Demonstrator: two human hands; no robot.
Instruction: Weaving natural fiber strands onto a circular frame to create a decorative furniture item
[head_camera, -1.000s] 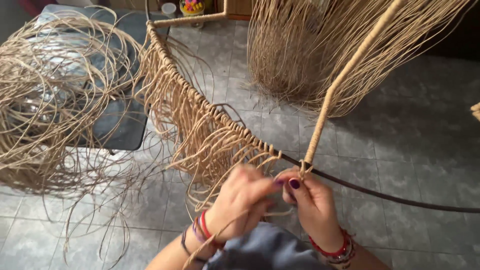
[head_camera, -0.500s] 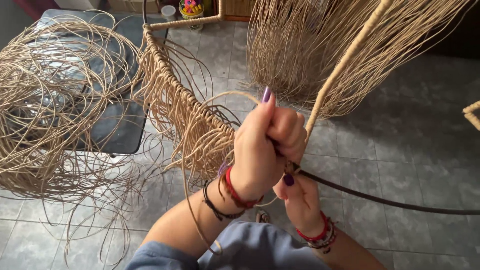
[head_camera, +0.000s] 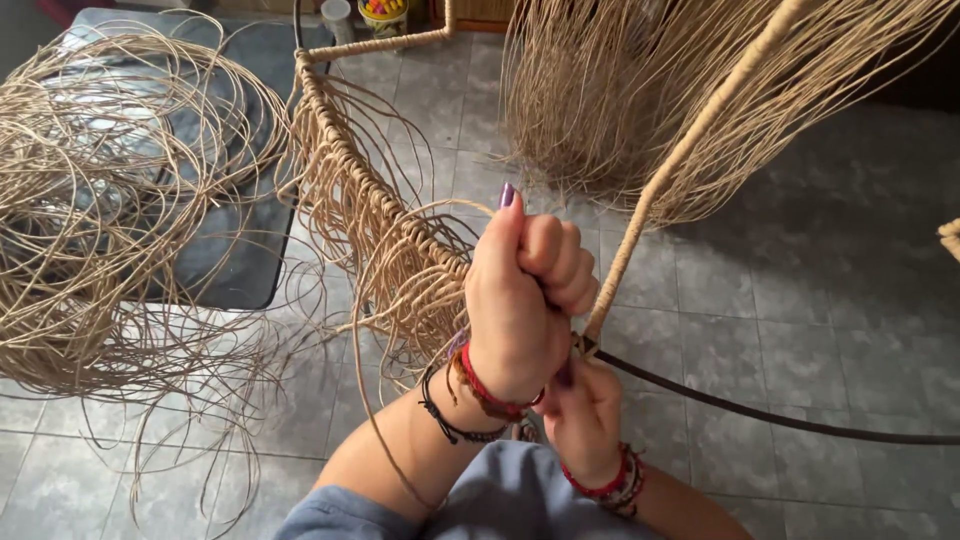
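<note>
1. The left hand (head_camera: 525, 300) is a closed fist around a tan cord (head_camera: 420, 215), raised just above the frame.
2. The right hand (head_camera: 582, 415) pinches the knot at the dark metal rod (head_camera: 760, 410).
3. The wrapped edge (head_camera: 370, 190) is knotted up to the hands (bare rod remains).
4. Loose cord coils (head_camera: 110, 200) lie left; hanging strands (head_camera: 640, 100) crowd behind.

Soft, dim indoor light falls on the grey floor (head_camera: 820, 300), which darkens toward the upper right corner. The fibre bundle (head_camera: 640, 110) casts a soft shadow on the floor just beneath it. Focus is fairly sharp, with no glare; lines bend slightly toward the floor's edges.
</note>
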